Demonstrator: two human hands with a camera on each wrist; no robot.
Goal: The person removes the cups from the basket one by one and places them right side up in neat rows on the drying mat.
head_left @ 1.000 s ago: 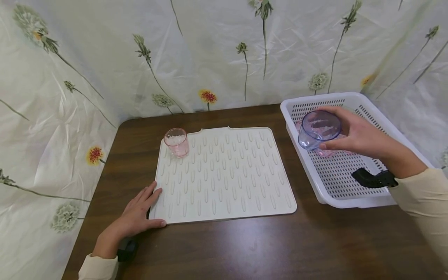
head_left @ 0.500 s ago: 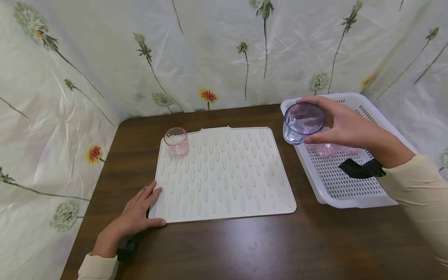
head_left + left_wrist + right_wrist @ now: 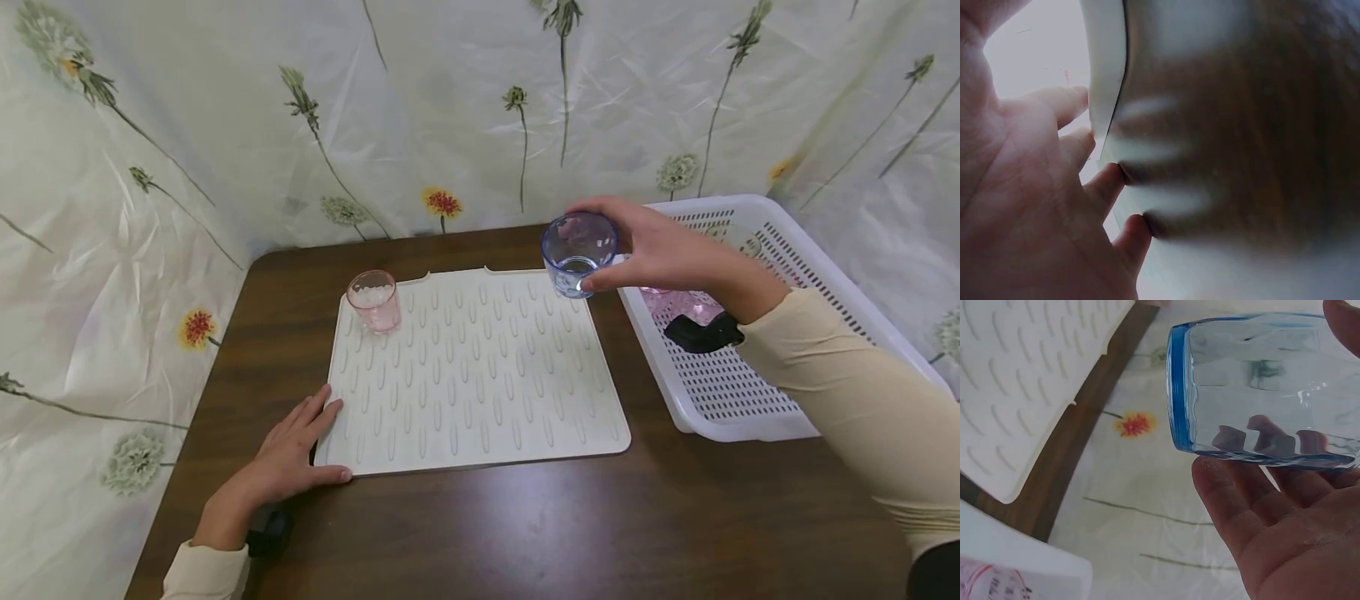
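My right hand grips a clear blue glass round its side, fingers behind and thumb in front. That glass is over the far right corner of a white ridged drying mat, its mouth tipped towards the head camera; whether it touches the mat I cannot tell. In the right wrist view the blue glass lies between thumb and fingers. My left hand rests with spread fingers at the mat's near left corner. On the mat's far left corner stands a pink glass.
A white slotted basket stands at the right, partly behind my right forearm. Pink glasses and a clear glass are inside it. A flower-patterned sheet hangs behind the brown table.
The right hand has carried the blue glass leftward from over the basket to above the mat's far right corner. The left hand and the pink glass on the mat have stayed in place.
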